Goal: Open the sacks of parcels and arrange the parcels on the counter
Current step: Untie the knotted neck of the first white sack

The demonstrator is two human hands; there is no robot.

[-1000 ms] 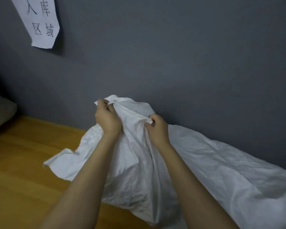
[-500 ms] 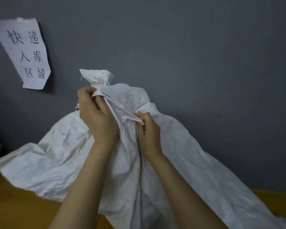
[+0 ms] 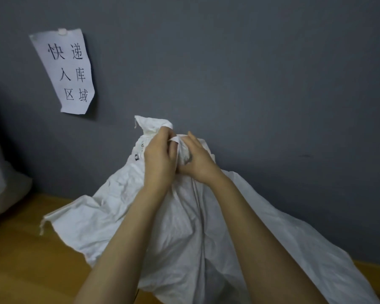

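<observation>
A large white woven sack [image 3: 110, 216] lies on the wooden counter [image 3: 20, 260] against the grey wall, its bunched neck lifted up in the middle of the view. My left hand [image 3: 158, 159] grips the gathered neck just below its tied white tip [image 3: 151, 126]. My right hand [image 3: 198, 161] sits right beside it, its fingers pinching a fold of the same neck. The two hands touch each other. Whatever is inside the sack is hidden by the cloth.
A paper sign [image 3: 67, 71] with handwritten characters hangs on the grey wall [image 3: 272, 84] at upper left. Part of another white sack [image 3: 0, 178] shows at the left edge. Bare wooden counter lies at lower left.
Both hands have lifted the sack's neck off the counter and drawn together around it. The tied tip now sticks up above my left hand. The view has tilted upward.
</observation>
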